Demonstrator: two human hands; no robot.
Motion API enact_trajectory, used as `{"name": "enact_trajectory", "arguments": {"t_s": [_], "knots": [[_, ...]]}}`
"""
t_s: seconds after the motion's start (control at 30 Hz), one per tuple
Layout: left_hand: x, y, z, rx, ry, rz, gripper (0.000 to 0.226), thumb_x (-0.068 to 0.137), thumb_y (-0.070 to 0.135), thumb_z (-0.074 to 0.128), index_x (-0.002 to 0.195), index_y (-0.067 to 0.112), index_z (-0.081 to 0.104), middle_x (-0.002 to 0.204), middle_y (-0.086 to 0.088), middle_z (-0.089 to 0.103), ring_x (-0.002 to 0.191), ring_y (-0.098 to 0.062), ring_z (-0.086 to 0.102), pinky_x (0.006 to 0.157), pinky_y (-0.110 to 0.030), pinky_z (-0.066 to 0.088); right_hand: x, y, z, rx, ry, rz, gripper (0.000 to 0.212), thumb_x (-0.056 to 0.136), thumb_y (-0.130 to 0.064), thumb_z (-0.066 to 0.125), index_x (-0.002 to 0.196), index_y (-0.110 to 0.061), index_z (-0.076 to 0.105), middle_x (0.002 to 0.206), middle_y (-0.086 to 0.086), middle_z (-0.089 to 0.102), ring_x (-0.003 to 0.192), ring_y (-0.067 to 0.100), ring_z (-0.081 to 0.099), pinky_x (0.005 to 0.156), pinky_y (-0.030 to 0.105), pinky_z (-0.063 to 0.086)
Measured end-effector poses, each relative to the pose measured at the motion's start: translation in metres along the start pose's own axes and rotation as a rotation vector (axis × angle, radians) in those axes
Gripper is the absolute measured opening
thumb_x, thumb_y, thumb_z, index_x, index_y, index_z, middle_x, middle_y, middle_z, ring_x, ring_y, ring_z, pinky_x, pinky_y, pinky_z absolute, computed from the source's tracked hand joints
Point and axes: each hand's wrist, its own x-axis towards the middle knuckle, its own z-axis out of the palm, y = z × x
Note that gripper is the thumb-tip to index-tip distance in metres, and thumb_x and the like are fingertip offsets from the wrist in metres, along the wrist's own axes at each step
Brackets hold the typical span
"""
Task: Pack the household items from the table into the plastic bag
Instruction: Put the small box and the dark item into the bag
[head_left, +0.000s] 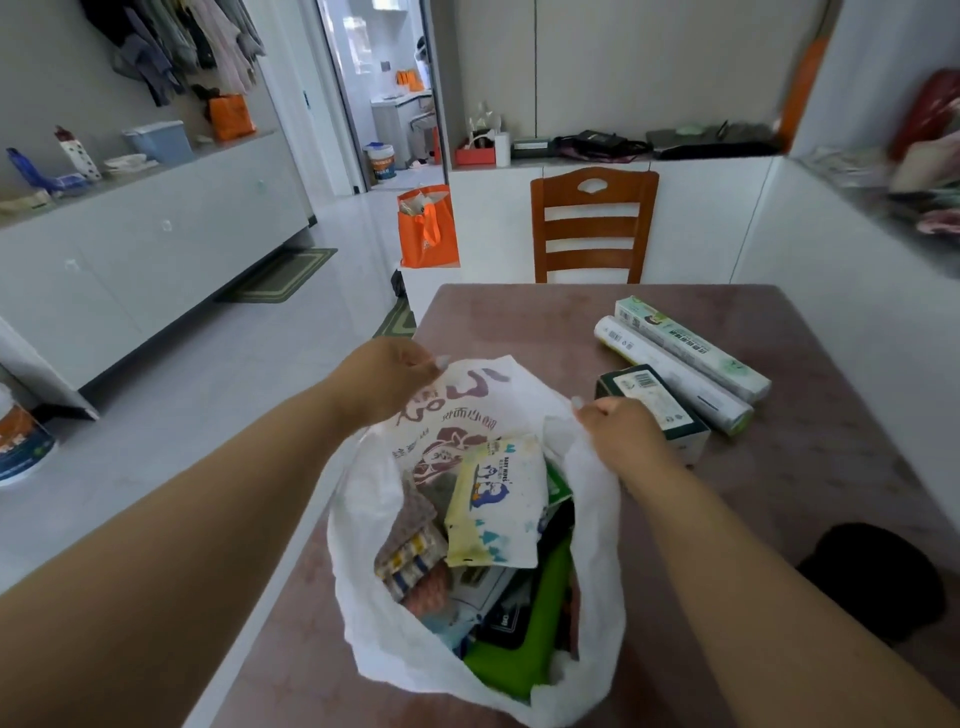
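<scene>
On the table (519, 322), the thin, limp plastic bag (363, 597), already part-filled, was held open at its rim, pinched by fingers of left hand (387, 382) and right hand (621, 434); rigid boxed rolls (685, 358) nearby judged light, graspable mid-length.

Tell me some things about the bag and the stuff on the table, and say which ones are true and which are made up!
1. Both hands hold the rim of the white plastic bag. True: the left hand and the right hand each pinch its edge.
2. The bag is empty. False: a wipes pack, folded cloths and a green item are inside.
3. Two long rolls lie on the table. True.
4. The dark green box is inside the bag. False: it sits on the table beside the bag.
5. The wooden chair is lying on its side. False: it stands upright.
</scene>
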Motion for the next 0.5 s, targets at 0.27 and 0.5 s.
{"name": "enact_trajectory", "arguments": {"t_s": [0.27,0.5], "knots": [[0.020,0.050,-0.001,0.056,-0.083,0.055,0.045,0.096,0.041,0.044,0.099,0.003,0.068,0.100,-0.014,0.070,0.096,-0.029,0.065,0.089,-0.038,0.049,0.018,0.003,-0.002,-0.155,-0.027,-0.010,0.045,0.094,-0.052,0.040,0.067,-0.016,0.047,0.074,0.005,0.055,0.074,0.025,0.052,0.066,0.031,0.037],[0.035,0.091,0.018,-0.176,-0.138,0.102,0.031,0.096,0.040,0.046,0.098,0.017,0.067,0.094,0.003,0.068,0.094,-0.014,0.065,0.097,-0.035,0.049,0.062,0.034,-0.042,-0.274,0.298,0.145,0.049,0.082,-0.052,0.056,0.108,-0.011,0.053,0.108,0.010,0.064,0.105,0.035,0.059,0.085,0.039,0.049]]}}
